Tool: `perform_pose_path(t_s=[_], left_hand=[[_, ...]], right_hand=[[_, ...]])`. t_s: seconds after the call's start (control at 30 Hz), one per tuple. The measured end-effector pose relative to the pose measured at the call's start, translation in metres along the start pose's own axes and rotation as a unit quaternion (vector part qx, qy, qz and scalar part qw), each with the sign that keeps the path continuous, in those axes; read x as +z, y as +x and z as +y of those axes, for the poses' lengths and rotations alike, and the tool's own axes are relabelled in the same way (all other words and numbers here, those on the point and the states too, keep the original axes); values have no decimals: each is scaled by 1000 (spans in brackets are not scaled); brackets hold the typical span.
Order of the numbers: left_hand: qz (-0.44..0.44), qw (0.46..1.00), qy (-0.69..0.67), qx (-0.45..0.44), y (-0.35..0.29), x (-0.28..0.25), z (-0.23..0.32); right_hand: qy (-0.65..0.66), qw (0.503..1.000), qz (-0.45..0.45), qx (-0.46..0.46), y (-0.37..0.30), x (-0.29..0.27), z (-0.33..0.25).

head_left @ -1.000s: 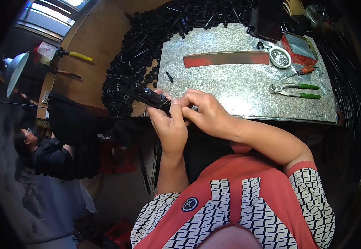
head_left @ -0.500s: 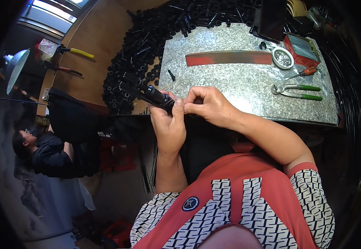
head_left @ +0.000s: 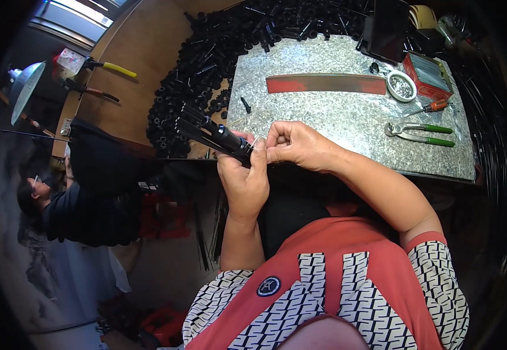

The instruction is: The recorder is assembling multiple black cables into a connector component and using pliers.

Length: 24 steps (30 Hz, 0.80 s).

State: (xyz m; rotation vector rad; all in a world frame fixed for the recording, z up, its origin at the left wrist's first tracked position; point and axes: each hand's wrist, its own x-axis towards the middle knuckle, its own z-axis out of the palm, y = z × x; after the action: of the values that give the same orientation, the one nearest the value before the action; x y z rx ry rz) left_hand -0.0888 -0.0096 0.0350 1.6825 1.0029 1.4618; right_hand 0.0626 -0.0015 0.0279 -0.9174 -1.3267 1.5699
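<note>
The left hand point(head_left: 245, 181) grips a black ribbed assembly point(head_left: 212, 133) whose splayed rods fan out beyond its fingers, while the right hand point(head_left: 297, 146) closes thumb and fingertips on a thin pale strand point(head_left: 254, 142) at the assembly's near end, the two hands touching there. Beyond the fingers lies a speckled grey slab point(head_left: 347, 116) bearing a red-edged flat bar point(head_left: 326, 83), a small round tin point(head_left: 401, 86), green-handled pliers point(head_left: 420, 133) and a red box point(head_left: 428, 73). A heap of black parts point(head_left: 207, 64) borders the slab past the left fingers.
</note>
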Motion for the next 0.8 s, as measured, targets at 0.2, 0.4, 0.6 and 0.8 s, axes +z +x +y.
perform_pose_path(t_s=[0.2,0.4,0.6,0.8], left_hand=[[-13,999,23,32,1,8,5],[-39,998,38,30,5,3,4],[-54,996,-11,75,5,10,11],[-116,972,-190,-69,12,3,17]], right_hand=[[10,1000,-1,-8,4,-8,15],[28,999,10,-22,-2,-6,12],[-160,977,134,-42,-70,-35,-14],[-552,794,248,-61,-139,-99,-43]])
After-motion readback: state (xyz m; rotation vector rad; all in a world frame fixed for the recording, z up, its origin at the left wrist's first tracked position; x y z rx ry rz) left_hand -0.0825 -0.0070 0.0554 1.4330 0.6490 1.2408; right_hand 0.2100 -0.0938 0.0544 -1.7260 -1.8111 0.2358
